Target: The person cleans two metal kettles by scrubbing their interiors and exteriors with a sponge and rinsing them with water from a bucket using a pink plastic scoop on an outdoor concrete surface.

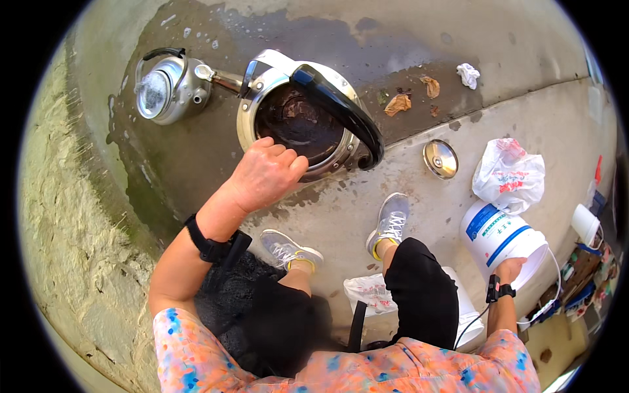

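Note:
A large metal kettle point(245, 123) with its mouth uncovered and a thick black handle point(339, 105) stands before me on the wet concrete. Its inside is dark. My left hand point(270, 172) is curled into a fist at the kettle's near rim; its fingertips are hidden, so whether it grips anything is unclear. On my right, a white plastic bucket point(496, 236) with blue bands is tilted, its opening towards the lower right. My right hand point(511, 270) grips it near the rim. A round metal lid point(441, 159) lies on the floor between kettle and bucket.
A smaller metal kettle point(182, 93) with suds on top stands left of the large one's spout. A white plastic bag point(508, 172) touches the bucket. Dry leaves point(398, 104) and crumpled tissue point(468, 76) lie beyond. A rough stone wall point(93, 265) runs along the left.

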A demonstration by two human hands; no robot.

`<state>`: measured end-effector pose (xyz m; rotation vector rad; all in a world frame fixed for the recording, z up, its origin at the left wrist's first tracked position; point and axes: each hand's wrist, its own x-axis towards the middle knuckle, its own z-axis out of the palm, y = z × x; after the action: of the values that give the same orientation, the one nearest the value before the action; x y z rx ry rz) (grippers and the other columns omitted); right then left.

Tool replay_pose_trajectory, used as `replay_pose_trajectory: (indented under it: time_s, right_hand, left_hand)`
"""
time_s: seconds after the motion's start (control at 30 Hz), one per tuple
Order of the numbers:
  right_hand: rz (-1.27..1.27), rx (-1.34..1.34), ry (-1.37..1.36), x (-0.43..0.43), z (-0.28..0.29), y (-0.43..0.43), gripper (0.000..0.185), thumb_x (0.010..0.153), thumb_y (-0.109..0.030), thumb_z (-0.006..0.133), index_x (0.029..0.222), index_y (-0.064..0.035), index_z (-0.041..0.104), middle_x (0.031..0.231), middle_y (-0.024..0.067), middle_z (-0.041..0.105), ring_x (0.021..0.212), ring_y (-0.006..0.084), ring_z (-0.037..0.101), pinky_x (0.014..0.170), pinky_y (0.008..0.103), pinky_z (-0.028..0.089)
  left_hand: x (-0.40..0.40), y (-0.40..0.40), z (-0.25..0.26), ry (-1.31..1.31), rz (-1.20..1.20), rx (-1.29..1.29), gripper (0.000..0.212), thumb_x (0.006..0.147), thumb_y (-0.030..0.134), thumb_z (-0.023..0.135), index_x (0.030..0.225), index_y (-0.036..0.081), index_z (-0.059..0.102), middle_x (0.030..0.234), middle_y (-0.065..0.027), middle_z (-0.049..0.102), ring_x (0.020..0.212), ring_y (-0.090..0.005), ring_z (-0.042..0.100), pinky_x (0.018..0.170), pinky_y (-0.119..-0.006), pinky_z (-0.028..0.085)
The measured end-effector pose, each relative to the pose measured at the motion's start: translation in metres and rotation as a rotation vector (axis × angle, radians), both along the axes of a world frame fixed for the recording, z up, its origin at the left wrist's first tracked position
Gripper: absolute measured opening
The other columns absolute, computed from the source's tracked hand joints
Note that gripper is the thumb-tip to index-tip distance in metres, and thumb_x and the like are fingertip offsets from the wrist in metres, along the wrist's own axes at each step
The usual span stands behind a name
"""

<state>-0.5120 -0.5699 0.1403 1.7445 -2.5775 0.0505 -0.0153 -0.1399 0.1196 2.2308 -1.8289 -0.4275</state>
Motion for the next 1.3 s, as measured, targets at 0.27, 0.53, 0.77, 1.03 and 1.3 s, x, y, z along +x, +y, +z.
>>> replay_pose_trajectory:
  time_s: [0.27, 0.53, 0.77, 1.03, 1.3]
  right_hand:
    - [-0.049, 0.109, 0.059, 0.000, 0.014, -0.009, 0.056, 0.097, -0.043, 0.022, 0.109, -0.0001, 0.057, 0.108, 0.0272, 0.060, 0.102, 0.0455, 0.056, 0.090, 0.0503, 0.043]
    - [0.032, 0.431, -0.103, 0.000, 0.050, -0.019, 0.051, 0.084, -0.029, 0.055, 0.119, 0.0066, 0.044, 0.116, 0.0324, 0.052, 0.109, 0.0434, 0.053, 0.093, 0.0476, 0.041]
    - [0.252, 1.101, -0.754, 0.045, 0.135, -0.012, 0.030, 0.083, -0.021, 0.059, 0.109, -0.0062, 0.058, 0.079, 0.0077, 0.064, 0.068, 0.0168, 0.063, 0.060, 0.0304, 0.048]
    - [0.318, 0.697, -0.554, 0.024, 0.258, -0.052, 0.017, 0.083, -0.016, 0.060, 0.095, -0.0054, 0.064, 0.074, 0.0085, 0.065, 0.059, 0.0177, 0.064, 0.057, 0.0310, 0.050]
    - [0.081, 0.609, -0.457, -0.030, 0.285, -0.154, 0.018, 0.079, -0.022, 0.056, 0.083, -0.0093, 0.068, 0.084, 0.0162, 0.067, 0.082, 0.0345, 0.064, 0.076, 0.0411, 0.051]
  left_hand:
    - [-0.043, -0.041, 0.131, -0.055, 0.046, -0.117, 0.029, 0.056, 0.021, 0.074, 0.066, 0.013, 0.048, 0.065, 0.0010, 0.053, 0.064, -0.0190, 0.055, 0.059, -0.034, 0.037]
    - [-0.061, -0.087, 0.305, 0.044, 0.098, 0.245, 0.042, 0.052, 0.024, 0.081, 0.059, 0.012, 0.042, 0.057, -0.0022, 0.047, 0.056, -0.0235, 0.050, 0.059, -0.035, 0.034]
    - [-0.055, -0.120, 0.435, 0.050, 0.151, 0.352, 0.038, 0.056, 0.029, 0.080, 0.058, 0.014, 0.046, 0.056, -0.0007, 0.050, 0.056, -0.0229, 0.050, 0.062, -0.035, 0.034]
    - [-0.013, -0.170, 0.480, -0.021, 0.027, 0.377, 0.040, 0.054, 0.036, 0.081, 0.062, 0.013, 0.049, 0.060, -0.0044, 0.056, 0.058, -0.0254, 0.055, 0.064, -0.037, 0.037]
    - [0.043, -0.311, 0.483, -0.101, -0.145, 0.442, 0.041, 0.057, 0.043, 0.079, 0.068, 0.012, 0.053, 0.066, -0.0062, 0.063, 0.063, -0.0248, 0.061, 0.068, -0.038, 0.040]
